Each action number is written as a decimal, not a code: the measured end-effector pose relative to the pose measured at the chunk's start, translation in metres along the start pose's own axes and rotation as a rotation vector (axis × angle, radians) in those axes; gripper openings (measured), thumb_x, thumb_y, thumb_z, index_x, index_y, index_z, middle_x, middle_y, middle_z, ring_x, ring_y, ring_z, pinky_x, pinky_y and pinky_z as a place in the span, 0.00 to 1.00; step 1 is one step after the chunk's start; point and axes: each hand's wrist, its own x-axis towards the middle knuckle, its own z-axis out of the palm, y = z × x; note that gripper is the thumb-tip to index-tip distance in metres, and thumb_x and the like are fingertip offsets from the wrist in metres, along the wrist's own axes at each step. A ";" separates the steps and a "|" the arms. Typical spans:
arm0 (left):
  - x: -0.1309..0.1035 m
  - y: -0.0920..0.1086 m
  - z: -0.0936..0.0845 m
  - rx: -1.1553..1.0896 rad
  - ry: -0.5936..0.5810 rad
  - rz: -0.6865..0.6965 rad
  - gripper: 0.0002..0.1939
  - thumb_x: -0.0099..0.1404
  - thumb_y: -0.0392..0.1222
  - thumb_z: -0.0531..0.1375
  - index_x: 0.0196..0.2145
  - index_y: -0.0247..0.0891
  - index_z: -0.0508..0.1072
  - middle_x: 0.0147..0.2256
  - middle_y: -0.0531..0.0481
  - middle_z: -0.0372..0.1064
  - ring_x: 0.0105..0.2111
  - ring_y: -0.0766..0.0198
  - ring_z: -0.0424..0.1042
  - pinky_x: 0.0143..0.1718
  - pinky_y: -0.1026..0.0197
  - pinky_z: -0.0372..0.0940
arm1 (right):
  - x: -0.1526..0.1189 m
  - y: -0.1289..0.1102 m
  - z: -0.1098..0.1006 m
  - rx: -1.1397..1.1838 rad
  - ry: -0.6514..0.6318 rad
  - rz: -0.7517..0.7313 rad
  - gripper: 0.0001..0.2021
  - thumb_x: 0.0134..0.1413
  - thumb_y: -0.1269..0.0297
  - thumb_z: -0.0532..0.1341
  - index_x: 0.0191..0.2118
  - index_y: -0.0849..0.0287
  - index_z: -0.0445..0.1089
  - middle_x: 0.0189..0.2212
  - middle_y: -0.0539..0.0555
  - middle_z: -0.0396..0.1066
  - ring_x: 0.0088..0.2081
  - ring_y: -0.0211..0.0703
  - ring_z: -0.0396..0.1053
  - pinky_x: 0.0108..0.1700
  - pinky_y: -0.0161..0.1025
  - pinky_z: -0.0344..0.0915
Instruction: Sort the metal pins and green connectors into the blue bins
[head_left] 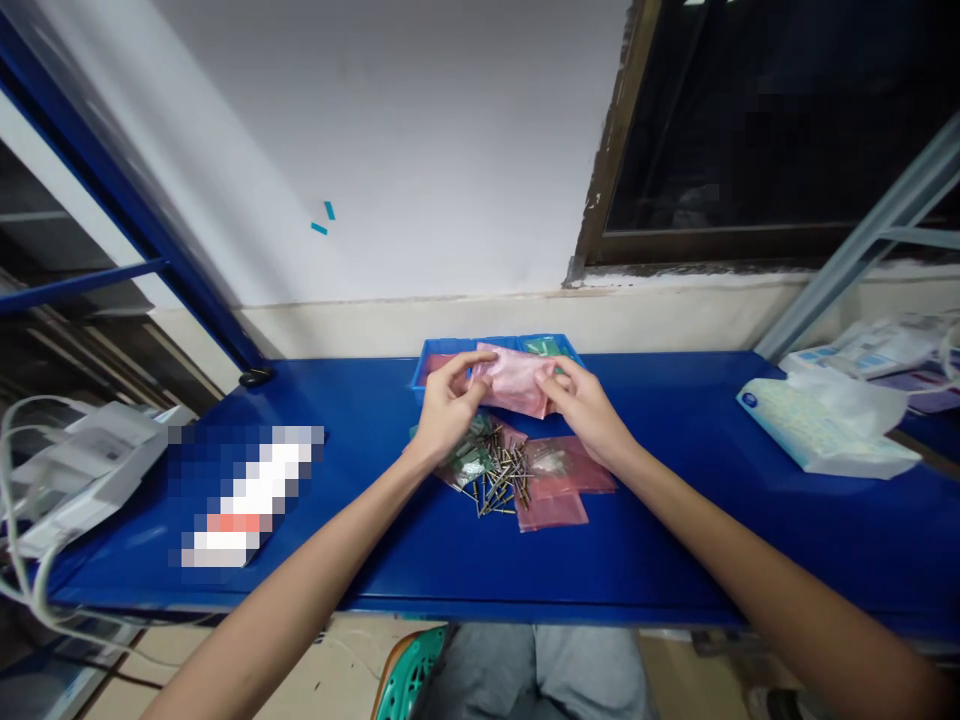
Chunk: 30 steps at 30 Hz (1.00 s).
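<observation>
Wall point(420, 150): white, two teal strips point(319, 229), cream base. Window point(765, 140): brown-framed, panes dark to my eye. Counter point(450, 570): blue; blue post point(202, 298) left, grey post point(840, 272) right. Floor point(352, 650): pale. Seat point(412, 675): green, perforated.

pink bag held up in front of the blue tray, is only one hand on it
No, the left hand pinches one side of the pink bag and the right hand pinches the other.

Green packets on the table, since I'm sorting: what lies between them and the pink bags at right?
The head view shows piled metal pins between the green packets and pink bags.
</observation>
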 end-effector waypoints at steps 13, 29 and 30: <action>-0.005 0.001 -0.003 0.429 -0.033 0.246 0.13 0.72 0.42 0.54 0.51 0.38 0.71 0.54 0.40 0.65 0.52 0.55 0.68 0.54 0.47 0.66 | 0.001 0.006 -0.003 -0.208 0.102 -0.106 0.13 0.56 0.54 0.63 0.42 0.56 0.68 0.33 0.53 0.72 0.29 0.41 0.70 0.25 0.39 0.70; -0.014 -0.010 0.004 0.763 -0.285 0.471 0.26 0.70 0.34 0.54 0.63 0.34 0.54 0.63 0.33 0.55 0.66 0.48 0.51 0.65 0.42 0.55 | -0.005 -0.009 0.003 -0.193 -0.018 -0.203 0.11 0.58 0.56 0.63 0.42 0.57 0.70 0.43 0.55 0.73 0.47 0.49 0.71 0.49 0.49 0.71; -0.015 -0.009 0.004 0.752 -0.295 0.474 0.27 0.70 0.35 0.55 0.64 0.34 0.52 0.63 0.33 0.55 0.66 0.48 0.51 0.65 0.42 0.55 | -0.005 -0.009 0.004 -0.167 -0.033 -0.203 0.11 0.58 0.56 0.63 0.43 0.57 0.70 0.44 0.55 0.73 0.48 0.48 0.71 0.51 0.50 0.70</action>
